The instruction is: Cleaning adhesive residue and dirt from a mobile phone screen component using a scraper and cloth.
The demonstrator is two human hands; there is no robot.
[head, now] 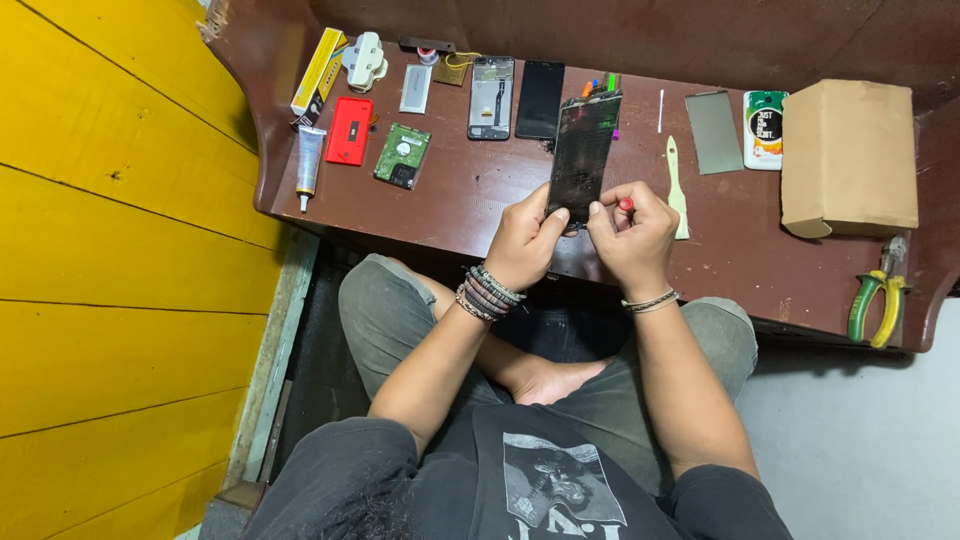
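- Phone screen panel (584, 155) — a dark, glossy rectangle, long and narrow. I see it raised off the brown table at a tilt, its lower end pinched between my two hands, its upper end leaning away toward the far row of parts. Surface looks smudged and reflective.
- Small tool with a red tip (626, 204) — only the tip shows, poking out just beside the panel's lower corner.

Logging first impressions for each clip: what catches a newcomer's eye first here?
The dark phone screen panel held upright at centre, gripped at its lower end by the left hand and the right hand, which also holds a red-tipped tool. Then the bright yellow wall at left and the cardboard box at right.
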